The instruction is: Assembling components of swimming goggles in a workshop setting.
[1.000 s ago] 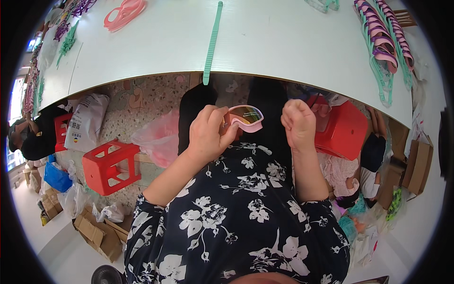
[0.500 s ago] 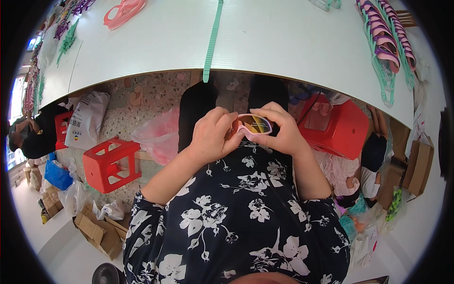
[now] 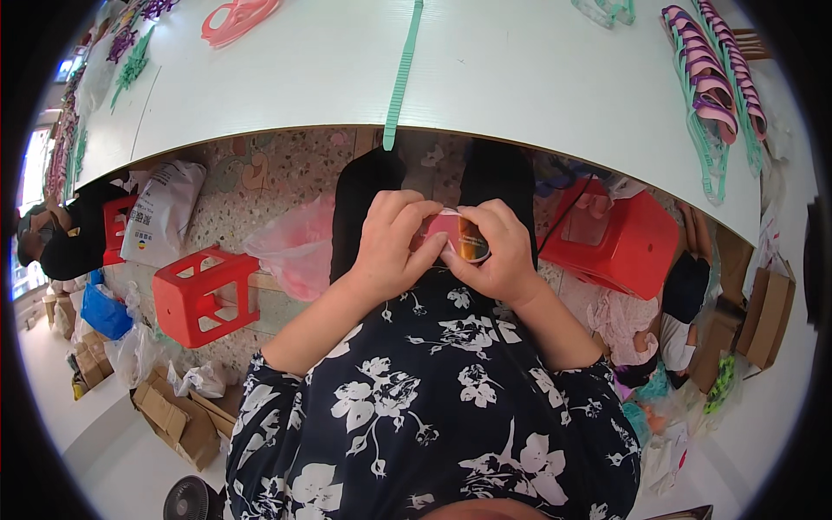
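Between my hands, above my lap, is a pair of pink swim goggles [image 3: 472, 246] with shiny amber-tinted lenses. My left hand [image 3: 397, 238] grips one side, its thumb and fingers closed over that eyepiece. The other side is pinched by my right hand [image 3: 496, 247], thumb tip at the nose bridge and fingers along the upper rim. My fingers cover much of the frame, and both thumbs nearly meet at the middle. A ridged mint-green strap [image 3: 401, 95] lies on the table ahead, its end hanging over the edge.
On the white table [image 3: 303, 78] lie pink straps [image 3: 238, 22], green-trimmed clear pieces [image 3: 604, 10] and rows of pink-purple goggles [image 3: 706, 78] at the right. Red stools [image 3: 204, 295] stand below, with a pink plastic bag [image 3: 295, 247] and cardboard boxes [image 3: 178, 420]. Other people sit at both sides.
My right hand has shifted left and slightly down, closer to my left hand. The goggles have tilted, and my fingers now cover more of them.
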Tool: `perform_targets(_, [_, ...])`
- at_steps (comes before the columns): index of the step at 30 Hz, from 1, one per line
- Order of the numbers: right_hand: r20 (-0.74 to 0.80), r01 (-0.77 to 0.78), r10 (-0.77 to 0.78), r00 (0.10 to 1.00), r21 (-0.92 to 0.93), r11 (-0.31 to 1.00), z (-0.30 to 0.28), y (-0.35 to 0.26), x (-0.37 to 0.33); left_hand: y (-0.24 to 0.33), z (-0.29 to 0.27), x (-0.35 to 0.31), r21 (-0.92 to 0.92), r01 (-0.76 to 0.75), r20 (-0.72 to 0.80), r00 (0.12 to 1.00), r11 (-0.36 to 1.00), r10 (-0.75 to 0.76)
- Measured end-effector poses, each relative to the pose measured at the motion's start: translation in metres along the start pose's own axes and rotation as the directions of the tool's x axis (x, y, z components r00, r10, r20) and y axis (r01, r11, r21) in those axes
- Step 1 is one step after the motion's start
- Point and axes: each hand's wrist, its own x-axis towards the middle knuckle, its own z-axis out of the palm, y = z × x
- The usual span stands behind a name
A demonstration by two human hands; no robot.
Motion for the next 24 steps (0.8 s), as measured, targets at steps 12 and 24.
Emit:
perform_targets(12, [-0.019, -0.040, 0.041, 0.999, 0.052, 0.998, 0.007, 0.001, -0.012, 0.000, 0.013, 0.002, -0.153, 0.341, 0.063, 0.940, 0.927, -0.335])
perform_targets(24, [-0.140, -0.305, 0.356, 0.924, 0.293, 0.906, 0.013, -0.006, -0.020, 0.007, 0.033, -0.039, -0.890, 0.451, 0.365, 0.798, 0.072, -0.479])
